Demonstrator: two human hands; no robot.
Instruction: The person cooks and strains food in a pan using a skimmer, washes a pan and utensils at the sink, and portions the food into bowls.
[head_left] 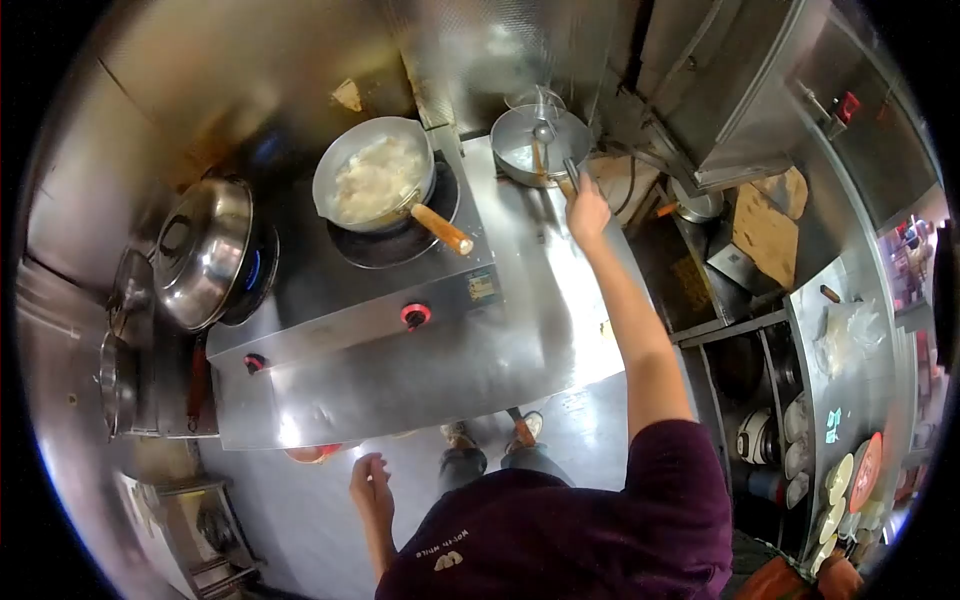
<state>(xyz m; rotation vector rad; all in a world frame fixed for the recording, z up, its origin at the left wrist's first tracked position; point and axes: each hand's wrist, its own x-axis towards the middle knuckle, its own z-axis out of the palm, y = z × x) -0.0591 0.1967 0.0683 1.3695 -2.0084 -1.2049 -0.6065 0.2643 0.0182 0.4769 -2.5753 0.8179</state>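
My right hand reaches forward at the right of the stove. Its fingers are closed round a slim metal utensil at the rim of a metal pot; the utensil's kind is unclear. Inside this pot rests a ladle, and a wooden handle shows there too. On the right burner sits a saucepan with a wooden handle, holding pale, steaming food. Low beside my body hangs my left hand, fingers loosely bent and apart, with nothing in it.
A lidded steel wok stands over a blue flame on the left burner. Red-ringed knobs line the stove front. Pans hang at the left wall. Right of me, shelves hold a rice cooker and bowls; cardboard lies farther back.
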